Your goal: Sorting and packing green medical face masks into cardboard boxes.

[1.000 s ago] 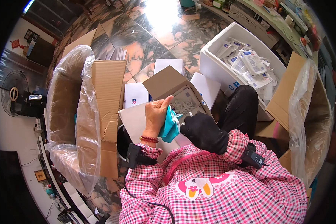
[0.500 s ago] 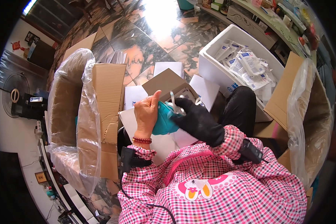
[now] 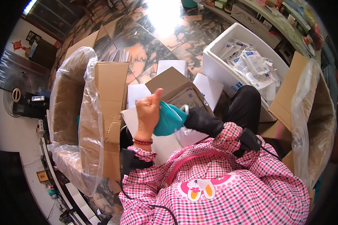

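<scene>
My bare left hand (image 3: 148, 114), thumb raised, is closed on the left side of a teal face mask (image 3: 169, 120). A white strap (image 3: 184, 108) loops out at the mask's right edge. There my right hand (image 3: 202, 120), in a black glove, is closed against the mask by the strap; the dark glove hides its separate fingers. Just beyond the mask stands an open cardboard box (image 3: 169, 83) with flat, pale printed packets (image 3: 186, 98) inside.
Large cardboard boxes lined with clear plastic stand at left (image 3: 110, 86) and right (image 3: 283, 97). A white foam box (image 3: 210, 56) at the far right holds many wrapped packets (image 3: 255, 62). White cartons (image 3: 171, 66) surround the small box. My bent knee (image 3: 246, 101) is at right.
My right hand has drawn slightly right and down from over the mask, leaving more of its teal face in view. The left hand keeps its hold.
</scene>
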The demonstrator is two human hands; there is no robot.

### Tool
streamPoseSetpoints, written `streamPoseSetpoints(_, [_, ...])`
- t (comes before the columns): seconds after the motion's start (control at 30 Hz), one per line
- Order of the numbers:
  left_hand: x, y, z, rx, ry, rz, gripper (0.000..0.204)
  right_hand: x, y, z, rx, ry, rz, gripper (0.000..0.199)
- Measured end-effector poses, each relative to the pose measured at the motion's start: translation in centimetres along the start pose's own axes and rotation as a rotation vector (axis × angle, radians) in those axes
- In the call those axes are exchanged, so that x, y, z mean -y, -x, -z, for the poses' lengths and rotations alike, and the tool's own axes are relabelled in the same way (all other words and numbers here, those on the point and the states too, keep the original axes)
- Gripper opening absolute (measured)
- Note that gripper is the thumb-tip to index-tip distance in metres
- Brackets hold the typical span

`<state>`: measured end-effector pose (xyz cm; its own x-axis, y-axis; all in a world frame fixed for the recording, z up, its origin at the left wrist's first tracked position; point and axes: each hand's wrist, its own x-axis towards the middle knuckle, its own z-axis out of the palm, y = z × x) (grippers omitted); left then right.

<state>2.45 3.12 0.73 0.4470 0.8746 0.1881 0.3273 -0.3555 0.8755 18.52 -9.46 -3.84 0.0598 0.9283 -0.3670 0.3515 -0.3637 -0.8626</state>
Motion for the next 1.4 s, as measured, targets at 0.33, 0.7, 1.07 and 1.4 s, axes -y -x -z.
streamPoseSetpoints(0.33, [4.2, -0.3, 2.8, -0.165, 0.200, 0.267, 0.055, 3.3, 3.0, 2.1, -0.341, -0.255, 0.265, 0.012])
streamPoseSetpoints(0.7, [0.3, 0.8, -1.4, -0.071, 0.314, 0.238, 0.063, 5.4, 1.5, -1.0, -0.596, 0.213, 0.451, 0.027])
streamPoseSetpoints(1.07, [0.7, 1.0, -0.1, -0.006, -0.084, 0.095, 0.064, 3.1, 1.7, -0.2, -0.082, -0.457, 0.396, 0.011])
streamPoseSetpoints(1.4, [2.7, -0.3, 7.2, -0.324, 0.862, 0.435, 0.045, 3.2, 4.8, -0.7, -0.194, 0.522, 0.786, 0.005])
